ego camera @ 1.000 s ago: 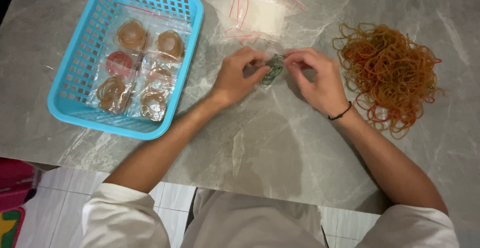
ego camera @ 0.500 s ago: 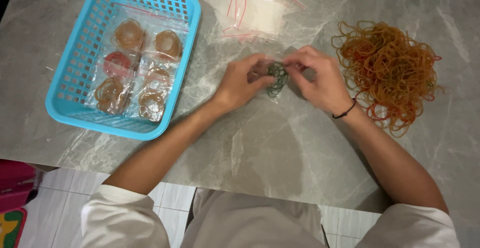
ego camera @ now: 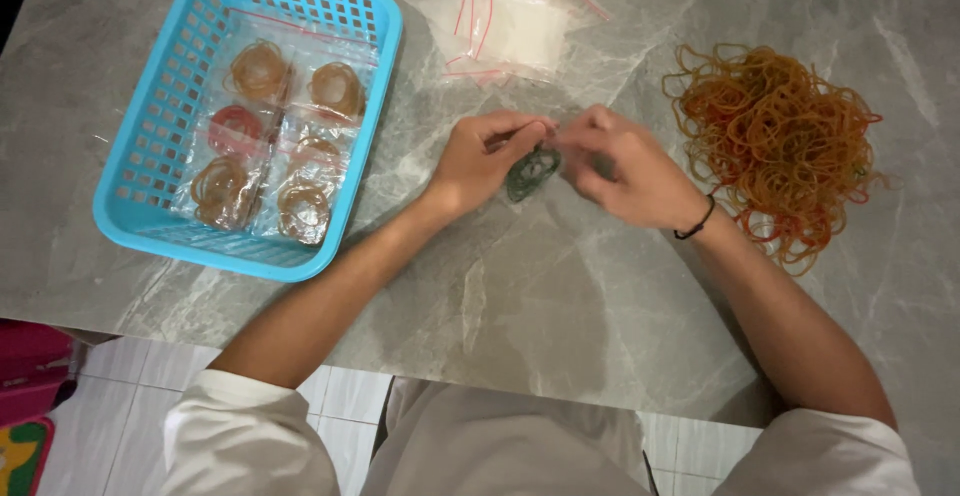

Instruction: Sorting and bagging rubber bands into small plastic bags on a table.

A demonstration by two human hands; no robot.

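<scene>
Between our fingertips, a small clear bag of green rubber bands (ego camera: 532,171), pinched at its top edge by both our left hand (ego camera: 487,159) and right hand (ego camera: 628,166), hanging just above the grey marble table (ego camera: 560,316); to our right, a loose heap of orange and red rubber bands (ego camera: 780,141); ahead, a stack of empty clear zip bags (ego camera: 505,18); to our left, a blue plastic basket (ego camera: 150,146) holding filled bags of bands (ego camera: 270,146)

Blue basket (ego camera: 150,146), orange rubber bands (ego camera: 775,136)

Soft even light, slight motion blur
</scene>
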